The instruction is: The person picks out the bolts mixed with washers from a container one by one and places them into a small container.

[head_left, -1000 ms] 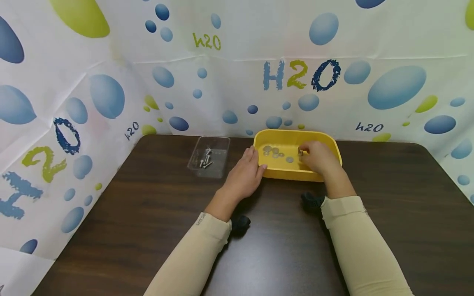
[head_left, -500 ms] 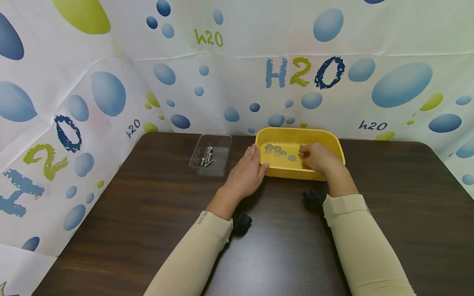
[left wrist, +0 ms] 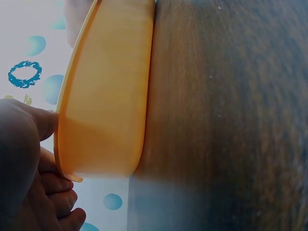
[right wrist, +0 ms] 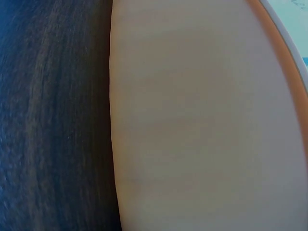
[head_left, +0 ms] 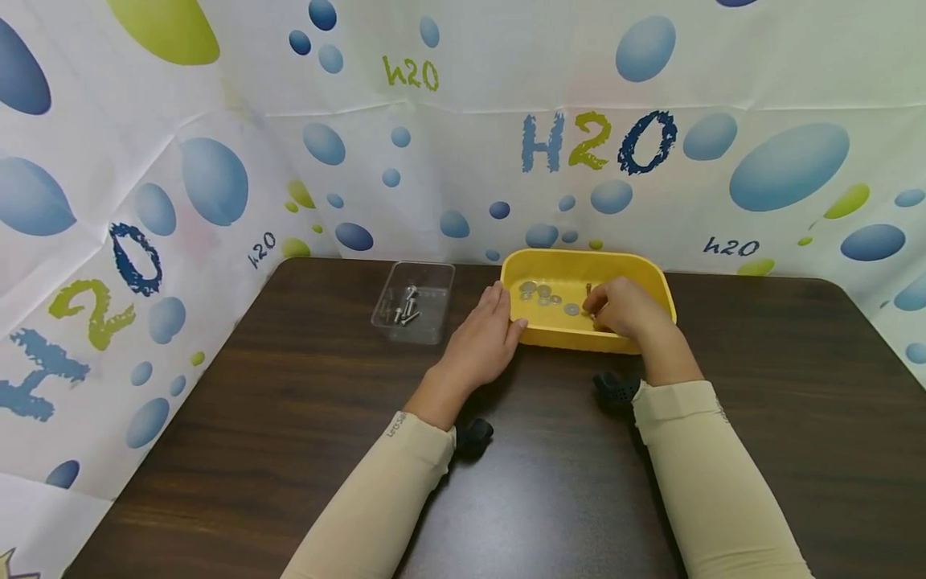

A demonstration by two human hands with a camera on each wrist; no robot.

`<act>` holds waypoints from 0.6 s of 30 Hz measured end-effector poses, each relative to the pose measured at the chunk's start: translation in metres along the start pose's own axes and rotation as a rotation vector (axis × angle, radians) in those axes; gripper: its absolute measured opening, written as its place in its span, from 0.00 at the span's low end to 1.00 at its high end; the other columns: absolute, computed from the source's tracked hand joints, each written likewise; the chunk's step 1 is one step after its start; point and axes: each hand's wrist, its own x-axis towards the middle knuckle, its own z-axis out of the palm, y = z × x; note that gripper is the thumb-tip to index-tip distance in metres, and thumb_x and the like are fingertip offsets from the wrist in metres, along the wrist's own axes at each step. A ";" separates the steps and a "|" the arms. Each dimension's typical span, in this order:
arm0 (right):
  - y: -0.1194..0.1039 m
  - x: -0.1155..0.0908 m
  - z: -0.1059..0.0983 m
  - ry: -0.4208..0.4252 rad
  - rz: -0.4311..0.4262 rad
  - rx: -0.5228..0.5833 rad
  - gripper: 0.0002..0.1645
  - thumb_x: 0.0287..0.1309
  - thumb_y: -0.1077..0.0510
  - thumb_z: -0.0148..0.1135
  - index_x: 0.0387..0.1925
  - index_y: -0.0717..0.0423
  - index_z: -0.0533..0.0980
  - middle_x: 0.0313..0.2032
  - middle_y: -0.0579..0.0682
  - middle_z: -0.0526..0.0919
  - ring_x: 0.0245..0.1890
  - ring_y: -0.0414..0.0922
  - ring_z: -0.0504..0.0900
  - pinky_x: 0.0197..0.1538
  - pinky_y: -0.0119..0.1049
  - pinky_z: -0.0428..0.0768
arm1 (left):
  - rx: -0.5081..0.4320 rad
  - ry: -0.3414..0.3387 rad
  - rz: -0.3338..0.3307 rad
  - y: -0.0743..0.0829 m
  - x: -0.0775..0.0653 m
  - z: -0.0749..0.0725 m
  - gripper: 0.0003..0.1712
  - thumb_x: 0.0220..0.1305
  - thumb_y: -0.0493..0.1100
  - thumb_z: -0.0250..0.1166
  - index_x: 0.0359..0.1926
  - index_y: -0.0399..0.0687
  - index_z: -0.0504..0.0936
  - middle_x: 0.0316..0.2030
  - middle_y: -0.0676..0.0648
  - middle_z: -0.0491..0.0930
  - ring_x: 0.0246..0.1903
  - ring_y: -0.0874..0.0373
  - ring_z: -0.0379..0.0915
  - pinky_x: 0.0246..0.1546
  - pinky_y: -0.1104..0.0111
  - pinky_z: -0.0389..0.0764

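Observation:
A yellow tray (head_left: 571, 341) stands near the table's back edge. My left hand (head_left: 477, 338) holds its near left corner, thumb at the front rim and fingers along the left side. In the left wrist view, the thumb (left wrist: 44, 122) touches the rim. Inside the tray, my right hand (head_left: 624, 308) reaches down with bent fingers by the floor. A small bolt (head_left: 588, 288) shows just beyond them; whether the fingertips pinch anything is hidden. Several flat washers (head_left: 544, 291) lie in the tray's left half. The right wrist view shows only the tray's outer wall (right wrist: 192, 115) and tabletop.
Left of the tray, a clear plastic box (head_left: 427, 328) contains several metal bolts (head_left: 409, 305). Both stand on a dark wooden table (head_left: 289, 418). Behind it hangs a white sheet (head_left: 463, 121) printed with blue and green drops.
My right fingers have shifted slightly inside the tray, and a bolt now shows past them. The left hand keeps its place at the tray corner. The whole view has tilted a little.

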 end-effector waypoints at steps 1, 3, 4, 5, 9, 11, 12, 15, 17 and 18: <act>0.000 0.000 0.000 0.000 0.000 -0.002 0.17 0.56 0.69 0.63 0.49 0.60 0.83 0.50 0.59 0.83 0.44 0.54 0.75 0.45 0.41 0.77 | 0.001 0.001 0.001 0.000 0.000 0.000 0.40 0.77 0.58 0.43 0.77 0.39 0.46 0.79 0.44 0.40 0.78 0.53 0.36 0.75 0.58 0.49; 0.000 0.000 0.000 -0.003 -0.003 -0.011 0.16 0.56 0.68 0.65 0.48 0.60 0.83 0.47 0.59 0.84 0.43 0.53 0.76 0.46 0.41 0.77 | 0.005 0.004 0.004 0.000 0.000 0.000 0.40 0.77 0.58 0.43 0.77 0.39 0.46 0.79 0.43 0.40 0.78 0.53 0.36 0.75 0.58 0.49; 0.000 0.000 -0.001 -0.005 0.000 -0.016 0.15 0.56 0.67 0.65 0.47 0.60 0.83 0.47 0.59 0.84 0.41 0.52 0.76 0.45 0.41 0.77 | 0.006 0.004 0.005 0.000 0.001 0.000 0.40 0.77 0.58 0.43 0.77 0.39 0.46 0.79 0.43 0.40 0.78 0.53 0.36 0.75 0.58 0.49; 0.000 0.000 -0.001 -0.006 0.002 -0.019 0.15 0.56 0.66 0.66 0.47 0.60 0.83 0.47 0.60 0.84 0.40 0.52 0.76 0.43 0.41 0.77 | 0.006 0.006 0.007 0.000 0.001 0.000 0.40 0.77 0.58 0.43 0.77 0.39 0.46 0.78 0.43 0.41 0.78 0.53 0.36 0.75 0.58 0.50; 0.002 0.000 -0.001 -0.011 0.002 -0.047 0.14 0.55 0.62 0.68 0.44 0.60 0.85 0.47 0.61 0.84 0.37 0.52 0.75 0.38 0.39 0.75 | 0.006 0.004 0.004 0.000 0.001 0.000 0.40 0.77 0.58 0.43 0.77 0.40 0.46 0.79 0.43 0.41 0.78 0.53 0.36 0.75 0.58 0.50; 0.002 0.000 -0.001 -0.012 0.001 -0.059 0.14 0.55 0.61 0.68 0.45 0.60 0.85 0.48 0.62 0.84 0.36 0.51 0.75 0.38 0.37 0.75 | 0.005 0.003 0.002 0.000 0.001 0.000 0.40 0.77 0.58 0.44 0.78 0.40 0.46 0.79 0.43 0.41 0.78 0.53 0.36 0.75 0.58 0.50; 0.002 0.000 -0.001 -0.015 0.000 -0.061 0.15 0.55 0.61 0.68 0.45 0.60 0.84 0.49 0.62 0.83 0.36 0.51 0.75 0.37 0.37 0.74 | 0.005 0.002 0.000 0.000 0.001 0.000 0.40 0.77 0.58 0.44 0.78 0.40 0.46 0.79 0.43 0.41 0.78 0.53 0.36 0.75 0.58 0.50; 0.002 0.000 -0.002 -0.013 -0.008 -0.064 0.18 0.57 0.59 0.65 0.49 0.61 0.83 0.50 0.62 0.83 0.35 0.51 0.75 0.37 0.38 0.73 | 0.004 0.002 0.002 0.000 0.001 0.000 0.40 0.77 0.58 0.44 0.77 0.39 0.46 0.78 0.43 0.41 0.78 0.53 0.36 0.75 0.58 0.50; 0.002 0.001 -0.002 -0.006 -0.017 -0.056 0.19 0.59 0.58 0.62 0.50 0.62 0.83 0.51 0.62 0.82 0.36 0.51 0.75 0.38 0.39 0.74 | 0.003 0.002 0.004 0.000 0.001 0.000 0.40 0.77 0.58 0.44 0.77 0.39 0.46 0.78 0.43 0.41 0.78 0.53 0.36 0.75 0.58 0.50; 0.002 0.001 -0.002 0.000 -0.022 -0.049 0.20 0.60 0.57 0.61 0.51 0.62 0.82 0.52 0.62 0.82 0.37 0.52 0.75 0.39 0.40 0.75 | 0.002 0.003 0.006 0.000 0.001 0.000 0.40 0.77 0.58 0.44 0.77 0.39 0.46 0.78 0.43 0.41 0.78 0.53 0.36 0.75 0.58 0.50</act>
